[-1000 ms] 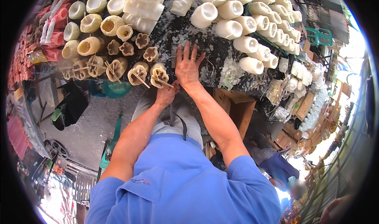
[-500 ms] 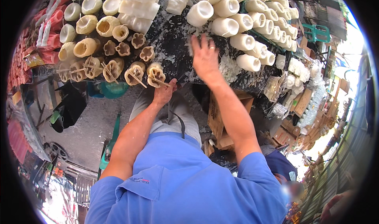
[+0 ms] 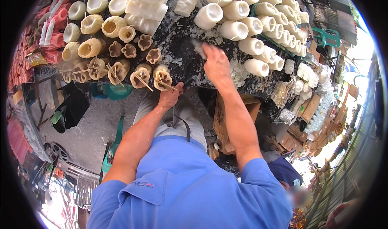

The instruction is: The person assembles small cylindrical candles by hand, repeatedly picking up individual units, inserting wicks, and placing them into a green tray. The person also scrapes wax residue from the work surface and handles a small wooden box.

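My right hand [image 3: 217, 64] is over the black worktop [image 3: 180, 47], its fingers closed on a blurred pale flat piece [image 3: 199, 49] that projects to the left. Whitish scraps [image 3: 238, 69] lie scattered beside it on the worktop. At the front edge, my left hand [image 3: 170, 96] is curled with thumb and fingers together; what they grip, if anything, cannot be made out. Just left of it stands a hollow brown wax-like cup [image 3: 162, 76] with thin sticks across its mouth. Several similar hollow cups stand in rows beyond.
Several white wax-like cylinders [image 3: 255, 67] lie at the back right. Pale sheets [image 3: 146, 10] are stacked at the back, with red pieces [image 3: 56, 39] far left. Beneath the worktop stands a cardboard box [image 3: 242, 114]; a green chair [image 3: 115, 144] is left of my body.
My right hand has gone from flat with spread fingers to closed on the pale piece, slightly nearer me. My left hand remains at the edge. The view has shifted a little.
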A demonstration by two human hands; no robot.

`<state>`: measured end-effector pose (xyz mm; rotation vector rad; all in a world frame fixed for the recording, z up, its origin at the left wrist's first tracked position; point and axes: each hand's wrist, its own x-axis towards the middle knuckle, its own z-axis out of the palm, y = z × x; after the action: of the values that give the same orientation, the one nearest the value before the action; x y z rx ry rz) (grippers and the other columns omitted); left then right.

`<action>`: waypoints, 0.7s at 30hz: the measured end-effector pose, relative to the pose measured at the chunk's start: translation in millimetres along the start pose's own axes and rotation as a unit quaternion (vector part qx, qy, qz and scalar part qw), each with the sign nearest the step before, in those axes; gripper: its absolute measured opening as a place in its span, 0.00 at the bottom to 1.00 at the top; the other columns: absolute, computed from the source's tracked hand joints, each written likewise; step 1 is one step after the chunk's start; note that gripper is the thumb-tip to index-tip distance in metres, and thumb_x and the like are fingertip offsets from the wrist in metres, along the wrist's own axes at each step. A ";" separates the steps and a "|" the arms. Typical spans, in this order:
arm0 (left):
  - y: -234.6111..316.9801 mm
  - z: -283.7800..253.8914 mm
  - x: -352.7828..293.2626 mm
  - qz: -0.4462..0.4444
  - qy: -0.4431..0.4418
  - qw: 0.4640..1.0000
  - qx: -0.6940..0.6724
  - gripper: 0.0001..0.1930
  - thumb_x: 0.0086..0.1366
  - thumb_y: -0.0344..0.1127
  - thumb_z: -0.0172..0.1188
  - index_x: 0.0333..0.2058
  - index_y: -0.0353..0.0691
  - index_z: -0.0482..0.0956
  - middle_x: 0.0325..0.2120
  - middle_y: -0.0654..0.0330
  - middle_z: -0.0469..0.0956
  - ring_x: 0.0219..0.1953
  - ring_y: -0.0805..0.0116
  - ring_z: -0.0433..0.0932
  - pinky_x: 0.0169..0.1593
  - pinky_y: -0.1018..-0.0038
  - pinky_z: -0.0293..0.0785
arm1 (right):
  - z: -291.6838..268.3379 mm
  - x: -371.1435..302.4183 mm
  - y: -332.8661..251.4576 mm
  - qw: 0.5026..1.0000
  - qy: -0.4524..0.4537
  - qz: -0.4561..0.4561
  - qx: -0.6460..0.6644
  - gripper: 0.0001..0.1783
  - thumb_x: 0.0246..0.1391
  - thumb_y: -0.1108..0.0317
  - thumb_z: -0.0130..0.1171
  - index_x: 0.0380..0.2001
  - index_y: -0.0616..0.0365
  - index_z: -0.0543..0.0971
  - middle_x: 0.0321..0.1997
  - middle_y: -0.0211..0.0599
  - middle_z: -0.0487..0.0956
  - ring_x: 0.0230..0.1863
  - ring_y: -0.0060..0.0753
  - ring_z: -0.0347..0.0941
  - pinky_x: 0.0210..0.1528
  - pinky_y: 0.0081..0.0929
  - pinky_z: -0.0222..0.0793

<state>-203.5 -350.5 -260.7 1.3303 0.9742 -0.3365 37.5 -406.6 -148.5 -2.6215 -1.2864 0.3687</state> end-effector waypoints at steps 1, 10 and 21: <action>1.9 -0.4 -0.6 0.004 0.003 1.000 -0.001 0.38 0.74 0.69 0.59 0.35 0.32 0.90 0.30 0.56 0.89 0.37 0.65 0.88 0.47 0.70 0.82 | -10.4 -2.7 -7.6 0.996 -0.090 0.024 0.003 0.21 0.60 0.74 0.56 0.57 0.59 0.80 0.53 0.52 0.86 0.53 0.60 0.84 0.56 0.52 0.81; -3.4 2.7 2.6 0.005 -0.009 0.999 -0.044 0.38 0.76 0.68 0.59 0.38 0.28 0.90 0.31 0.54 0.90 0.38 0.65 0.89 0.48 0.70 0.83 | 5.4 0.9 11.7 0.900 -0.177 0.239 0.318 0.25 0.49 0.70 0.78 0.50 0.66 0.82 0.49 0.57 0.88 0.52 0.60 0.85 0.56 0.45 0.80; -3.4 1.2 -4.4 0.000 -0.011 1.000 -0.022 0.38 0.74 0.67 0.62 0.39 0.27 0.90 0.33 0.52 0.90 0.38 0.65 0.90 0.48 0.70 0.84 | 25.7 31.0 6.8 0.990 -0.112 0.067 0.056 0.33 0.59 0.61 0.71 0.64 0.64 0.75 0.61 0.58 0.82 0.62 0.64 0.79 0.62 0.53 0.77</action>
<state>-208.0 -353.8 -259.7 1.2838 0.9581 -0.3267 52.9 -384.3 -179.0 -2.6353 -1.1160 0.7549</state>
